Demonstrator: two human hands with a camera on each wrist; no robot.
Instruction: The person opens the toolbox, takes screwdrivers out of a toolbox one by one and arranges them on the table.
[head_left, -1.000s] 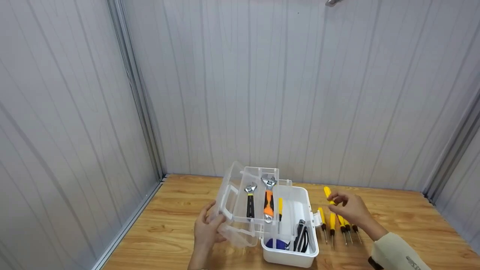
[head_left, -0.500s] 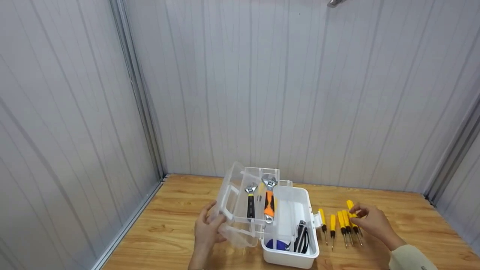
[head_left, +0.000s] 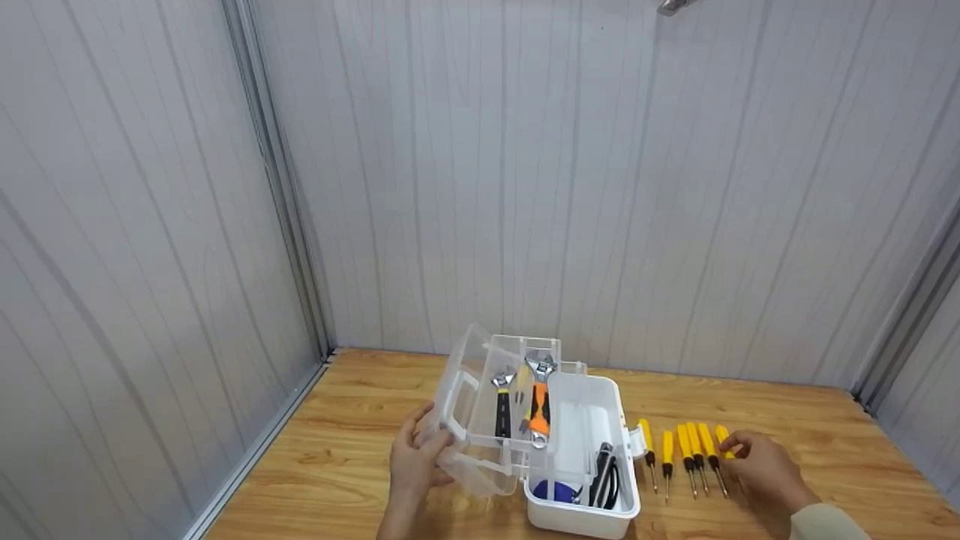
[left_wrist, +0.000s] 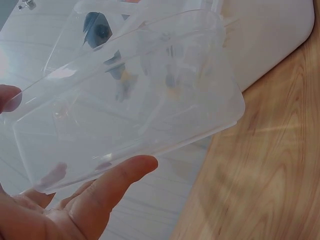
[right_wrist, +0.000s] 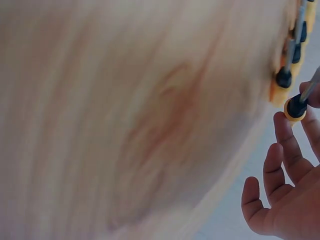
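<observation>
Left hand: our left hand (head_left: 415, 457) held the clear lid (head_left: 469, 420) of the white tool box (head_left: 592, 450), fingers curled round its edge.
Right hand: our right hand (head_left: 761, 469) pinched the yellow screwdriver (head_left: 724, 442) at the right end of the row.
Row: four more screwdrivers (head_left: 686, 448) lay side by side on the table (head_left: 345, 442), just beside the box.
Tray: two wrenches (head_left: 521, 405) lay in it.

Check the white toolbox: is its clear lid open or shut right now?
Open. The clear lid is swung up and back off the white toolbox, held by the left hand; the wrenches and tools inside lie exposed.
</observation>
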